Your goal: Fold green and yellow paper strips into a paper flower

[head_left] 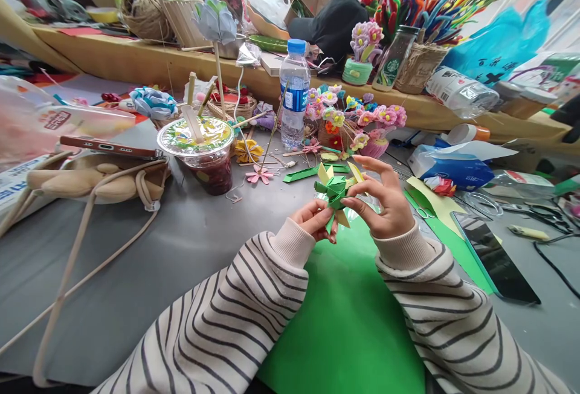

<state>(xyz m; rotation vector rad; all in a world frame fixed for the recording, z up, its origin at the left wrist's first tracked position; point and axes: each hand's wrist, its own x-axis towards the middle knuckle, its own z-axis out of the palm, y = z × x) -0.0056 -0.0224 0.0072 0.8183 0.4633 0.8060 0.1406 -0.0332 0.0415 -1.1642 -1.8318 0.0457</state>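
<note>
A folded paper piece (336, 191), green in the middle with pale yellow points sticking out, is held up over a large green paper sheet (348, 315). My left hand (316, 220) grips its lower left side between thumb and fingers. On the other side, my right hand (383, 197) pinches its right part with thumb and forefinger, the other fingers raised. Part of the piece is hidden behind my fingers. Green folded strips (301, 174) lie on the table just beyond it.
A lidded drink cup (211, 167), a water bottle (294, 98) and small craft flowers (357, 116) stand behind my hands. At left is a beige bag (99, 182) with a phone on it. To the right lie scissors (425, 213) and a dark-screened phone (493, 255).
</note>
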